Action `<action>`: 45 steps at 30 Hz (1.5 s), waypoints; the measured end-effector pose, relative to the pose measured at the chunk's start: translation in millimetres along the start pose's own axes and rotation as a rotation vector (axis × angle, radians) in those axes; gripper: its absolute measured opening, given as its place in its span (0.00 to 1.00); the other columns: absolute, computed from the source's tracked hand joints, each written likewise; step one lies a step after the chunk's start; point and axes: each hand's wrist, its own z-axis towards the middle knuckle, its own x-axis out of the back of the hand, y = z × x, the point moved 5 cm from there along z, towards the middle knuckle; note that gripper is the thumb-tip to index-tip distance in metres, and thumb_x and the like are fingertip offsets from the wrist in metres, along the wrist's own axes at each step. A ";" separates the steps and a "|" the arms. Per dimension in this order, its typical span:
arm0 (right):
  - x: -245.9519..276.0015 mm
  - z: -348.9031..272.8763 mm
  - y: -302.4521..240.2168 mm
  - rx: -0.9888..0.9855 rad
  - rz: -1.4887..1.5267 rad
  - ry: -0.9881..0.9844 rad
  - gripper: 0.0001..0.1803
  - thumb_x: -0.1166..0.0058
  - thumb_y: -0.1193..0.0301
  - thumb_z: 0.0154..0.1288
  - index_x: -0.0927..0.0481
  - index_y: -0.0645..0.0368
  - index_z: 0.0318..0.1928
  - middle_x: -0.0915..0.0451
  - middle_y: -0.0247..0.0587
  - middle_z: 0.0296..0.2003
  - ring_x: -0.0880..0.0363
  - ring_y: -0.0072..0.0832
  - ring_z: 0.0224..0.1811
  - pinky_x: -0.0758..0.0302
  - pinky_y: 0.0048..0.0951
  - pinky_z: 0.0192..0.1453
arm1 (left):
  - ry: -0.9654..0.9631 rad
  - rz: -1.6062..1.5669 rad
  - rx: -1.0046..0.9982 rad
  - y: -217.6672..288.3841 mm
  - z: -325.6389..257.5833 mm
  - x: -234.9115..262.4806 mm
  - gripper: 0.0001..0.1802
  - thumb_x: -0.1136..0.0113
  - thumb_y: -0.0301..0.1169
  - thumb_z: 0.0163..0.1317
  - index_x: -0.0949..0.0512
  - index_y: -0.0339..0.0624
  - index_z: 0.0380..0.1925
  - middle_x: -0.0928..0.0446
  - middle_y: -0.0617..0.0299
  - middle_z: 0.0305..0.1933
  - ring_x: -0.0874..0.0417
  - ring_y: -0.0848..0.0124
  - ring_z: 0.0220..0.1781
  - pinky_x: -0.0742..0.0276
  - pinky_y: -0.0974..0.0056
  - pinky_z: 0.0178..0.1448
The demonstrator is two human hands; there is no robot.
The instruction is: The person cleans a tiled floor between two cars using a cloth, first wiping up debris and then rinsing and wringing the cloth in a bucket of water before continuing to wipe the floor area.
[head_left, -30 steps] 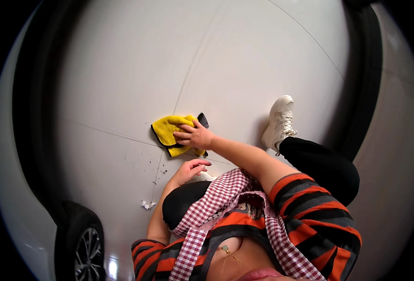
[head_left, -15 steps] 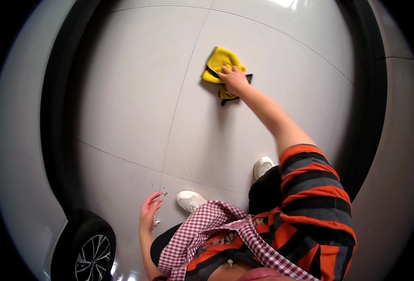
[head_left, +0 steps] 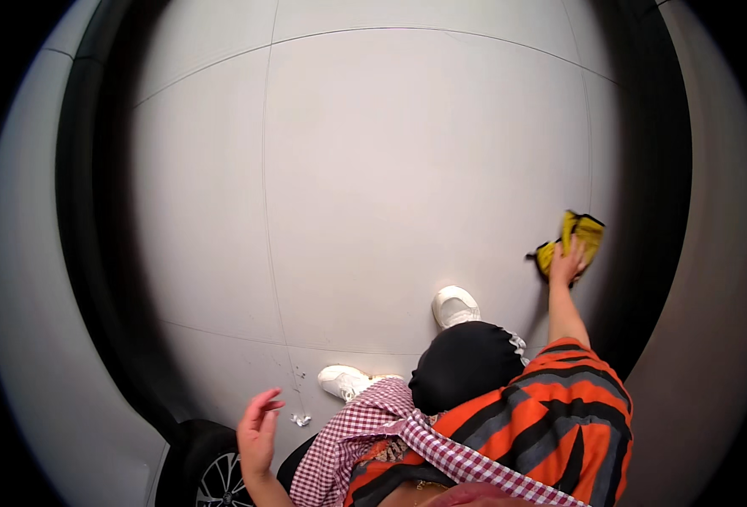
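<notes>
My right hand (head_left: 568,264) holds a yellow cloth (head_left: 591,230) with black edging, down on the light grey tiled floor (head_left: 424,169) at the right. The cloth is bunched, with one black-edged corner sticking out to the left of my fingers. My right arm reaches out beside my knee. At the lower left my left hand (head_left: 257,431) hangs in the air with its fingers apart and slightly bent, holding nothing. A small crumpled white scrap (head_left: 300,419) lies on the floor near it.
Dark lower body edges of vehicles run along the left (head_left: 82,220) and right (head_left: 665,211). A car wheel (head_left: 224,482) stands at the lower left. My white shoes (head_left: 455,306) are planted on the floor, with dark specks (head_left: 300,374) near the left one.
My right hand has swept the cloth from the upper middle of the floor to the right and nearer to me. My view has shifted. My left hand stays low and empty.
</notes>
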 end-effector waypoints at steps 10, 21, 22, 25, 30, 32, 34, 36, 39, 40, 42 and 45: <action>-30.0 151.3 -361.4 0.327 -0.057 -0.224 0.34 0.53 0.48 0.57 0.43 0.26 0.66 0.50 0.22 0.70 0.54 0.41 0.70 0.49 0.68 0.61 | 0.092 0.207 0.009 -13.4 -2.1 2.6 0.17 0.48 0.24 0.60 0.27 0.35 0.50 0.25 0.56 0.49 0.22 0.69 0.47 0.27 0.67 0.51; 36.4 -389.6 -478.8 2.136 -0.072 -0.499 0.23 0.54 0.60 0.61 0.30 0.38 0.58 0.40 0.32 0.64 0.47 0.40 0.67 0.45 0.62 0.62 | 0.133 0.329 -0.049 36.5 5.3 -1.8 0.17 0.49 0.23 0.58 0.27 0.34 0.49 0.24 0.56 0.47 0.22 0.69 0.45 0.28 0.67 0.51; 37.4 -405.6 -455.6 2.312 -0.058 -0.561 0.19 0.51 0.58 0.58 0.25 0.36 0.52 0.36 0.24 0.58 0.44 0.34 0.63 0.43 0.58 0.61 | 0.110 0.397 -0.093 42.9 10.5 -6.4 0.17 0.48 0.23 0.59 0.27 0.35 0.49 0.24 0.56 0.47 0.22 0.69 0.45 0.28 0.67 0.51; 31.1 -391.3 -434.5 2.331 0.015 -0.529 0.17 0.46 0.59 0.51 0.23 0.36 0.45 0.35 0.22 0.57 0.43 0.30 0.61 0.39 0.53 0.57 | 0.034 0.465 -0.108 35.9 20.2 -15.3 0.17 0.46 0.26 0.59 0.27 0.36 0.50 0.24 0.55 0.47 0.22 0.67 0.45 0.28 0.66 0.50; 42.3 -181.7 -403.8 1.424 0.237 -0.370 0.33 0.36 0.61 0.42 0.29 0.34 0.54 0.36 0.27 0.61 0.40 0.35 0.63 0.40 0.51 0.55 | -0.033 0.547 -0.044 26.7 38.3 -18.0 0.17 0.46 0.29 0.61 0.27 0.39 0.51 0.24 0.56 0.49 0.23 0.67 0.44 0.28 0.65 0.48; 73.9 -96.9 -340.3 1.088 0.249 -0.309 0.35 0.37 0.61 0.41 0.30 0.33 0.56 0.36 0.26 0.62 0.40 0.34 0.64 0.42 0.48 0.57 | -0.041 0.559 -0.074 33.1 37.9 -14.4 0.17 0.46 0.30 0.62 0.27 0.39 0.51 0.24 0.56 0.49 0.23 0.68 0.44 0.27 0.66 0.48; 98.1 -37.4 -247.2 0.802 0.212 -0.102 0.35 0.38 0.64 0.43 0.30 0.32 0.58 0.35 0.26 0.61 0.39 0.32 0.63 0.40 0.45 0.59 | -0.058 0.556 -0.151 42.5 45.7 -15.6 0.18 0.46 0.30 0.62 0.28 0.40 0.52 0.24 0.58 0.49 0.23 0.69 0.44 0.27 0.66 0.48; 107.9 -14.8 -152.7 0.582 0.199 0.041 0.33 0.40 0.66 0.46 0.29 0.36 0.58 0.34 0.29 0.61 0.36 0.36 0.61 0.36 0.39 0.62 | -0.070 0.537 -0.192 47.8 40.8 -14.6 0.18 0.46 0.30 0.62 0.28 0.40 0.53 0.24 0.58 0.49 0.23 0.69 0.44 0.27 0.66 0.48; 73.8 -16.8 -15.8 0.302 0.110 0.191 0.31 0.41 0.62 0.51 0.31 0.38 0.59 0.33 0.36 0.61 0.34 0.41 0.59 0.39 0.44 0.63 | -0.079 0.495 -0.209 43.6 41.9 -7.2 0.18 0.46 0.29 0.62 0.28 0.40 0.53 0.23 0.57 0.48 0.23 0.68 0.44 0.27 0.65 0.48; 53.9 -16.3 27.9 0.256 0.031 0.261 0.30 0.43 0.57 0.54 0.31 0.40 0.60 0.33 0.41 0.60 0.34 0.42 0.59 0.40 0.44 0.63 | -0.113 0.511 -0.228 40.7 44.4 -3.2 0.18 0.46 0.29 0.62 0.28 0.40 0.52 0.23 0.57 0.48 0.23 0.68 0.43 0.27 0.65 0.48; 34.7 -4.4 54.7 0.034 -0.035 0.240 0.26 0.49 0.50 0.58 0.29 0.36 0.58 0.35 0.36 0.61 0.37 0.44 0.59 0.38 0.48 0.60 | -0.156 0.562 -0.192 37.6 63.8 -0.5 0.18 0.46 0.30 0.61 0.28 0.39 0.52 0.23 0.56 0.47 0.22 0.67 0.43 0.27 0.65 0.48; 45.1 -10.4 -25.6 -0.180 -0.059 0.089 0.25 0.49 0.50 0.58 0.27 0.34 0.57 0.34 0.26 0.61 0.37 0.46 0.56 0.35 0.51 0.55 | -0.122 0.487 -0.094 16.1 76.1 7.7 0.18 0.46 0.31 0.61 0.28 0.40 0.52 0.23 0.57 0.48 0.22 0.68 0.43 0.27 0.66 0.47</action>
